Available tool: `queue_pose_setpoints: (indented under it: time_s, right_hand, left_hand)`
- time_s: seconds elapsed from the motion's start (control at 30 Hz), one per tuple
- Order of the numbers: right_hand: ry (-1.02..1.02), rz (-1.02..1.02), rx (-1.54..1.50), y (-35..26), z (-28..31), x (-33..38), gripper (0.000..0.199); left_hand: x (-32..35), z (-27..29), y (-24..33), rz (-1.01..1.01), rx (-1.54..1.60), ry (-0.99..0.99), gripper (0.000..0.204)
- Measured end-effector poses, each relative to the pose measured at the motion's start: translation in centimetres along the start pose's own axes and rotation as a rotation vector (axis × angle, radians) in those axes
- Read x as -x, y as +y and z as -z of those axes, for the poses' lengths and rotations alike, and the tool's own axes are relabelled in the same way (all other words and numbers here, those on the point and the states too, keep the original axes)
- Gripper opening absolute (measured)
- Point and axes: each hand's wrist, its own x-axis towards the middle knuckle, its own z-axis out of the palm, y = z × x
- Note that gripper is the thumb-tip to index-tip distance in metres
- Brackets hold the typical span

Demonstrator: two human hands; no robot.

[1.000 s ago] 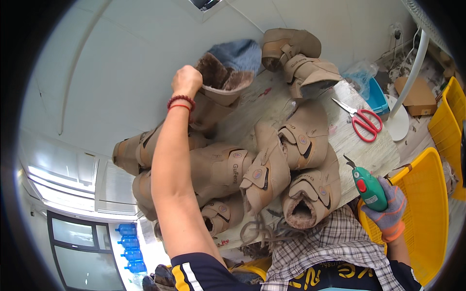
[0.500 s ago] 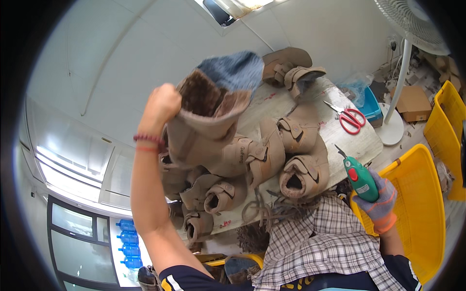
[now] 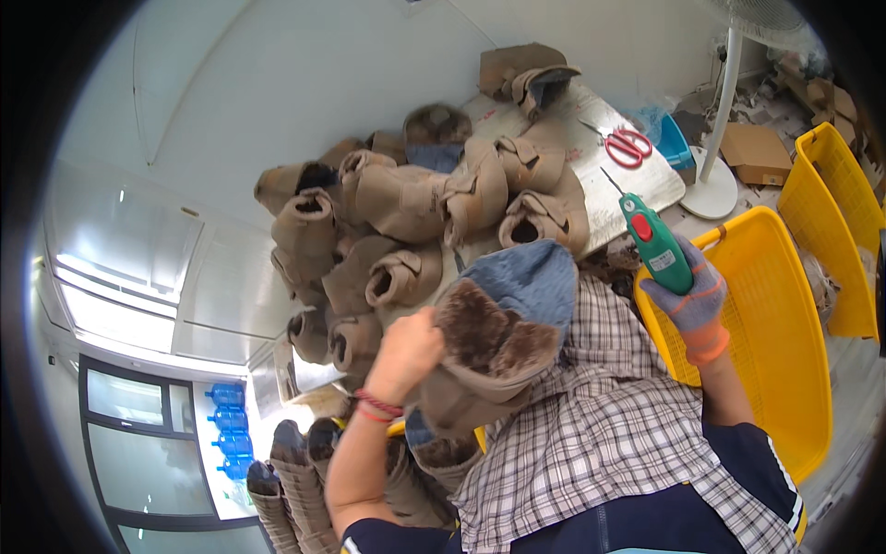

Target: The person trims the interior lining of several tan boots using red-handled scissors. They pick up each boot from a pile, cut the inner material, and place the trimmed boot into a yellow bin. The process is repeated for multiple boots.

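Observation:
My bare left hand grips the rim of a tan boot upper, held tilted above my lap. Its opening faces me and shows dark brown fur lining and a blue fuzzy flap. My gloved right hand wraps round a green handheld power tool with a red button and a slim dark tip pointing up and left. Between the tool and the upper there is a gap. Several more tan uppers lie heaped on the table beyond my left hand.
Red-handled scissors lie on the pale table. A yellow basket stands at my right, with another yellow basket behind it. Several uppers stand low at the left. A white fan pole rises beyond the table.
The left hand has brought the boot upper down and toward me, from above the heap to over my lap. My right hand still holds the tool. The view has tilted down.

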Motion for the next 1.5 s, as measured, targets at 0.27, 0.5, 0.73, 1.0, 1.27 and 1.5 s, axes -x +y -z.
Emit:
queue_pose_setpoints:
  time_s: [0.27, 0.5, 0.73, 1.0, 1.27, 1.5]
  right_hand:
    - [-0.174, 0.108, 0.080, -2.2, -0.5, 2.2, 0.065]
    - [-0.260, 0.109, 0.175, -0.3, -2.4, 3.8, 0.066]
    - [-0.349, 0.215, 0.317, -2.2, -4.0, 3.5, 0.067]
    - [-0.413, 0.184, 0.147, -4.3, -4.2, 2.5, 0.063]
    - [-0.323, 0.661, 0.230, -6.6, -4.9, 0.6, 0.070]
    - [-0.316, 0.710, 0.284, -5.8, -4.1, -0.5, 0.063]
  left_hand:
    - [7.0, -13.7, -2.4, 0.354, 1.072, 0.489, 0.037]
    - [17.1, -21.0, -1.2, 0.354, 2.053, 0.265, 0.027]
    - [14.0, -18.7, -1.1, 0.245, 1.814, 0.142, 0.031]
    - [18.9, -7.5, -6.5, 0.294, 2.353, 0.744, 0.041]
    - [12.5, -4.1, -8.4, 0.030, 2.789, 0.484, 0.036]
    - [9.3, -5.2, -7.8, 0.136, 2.697, 0.475, 0.034]
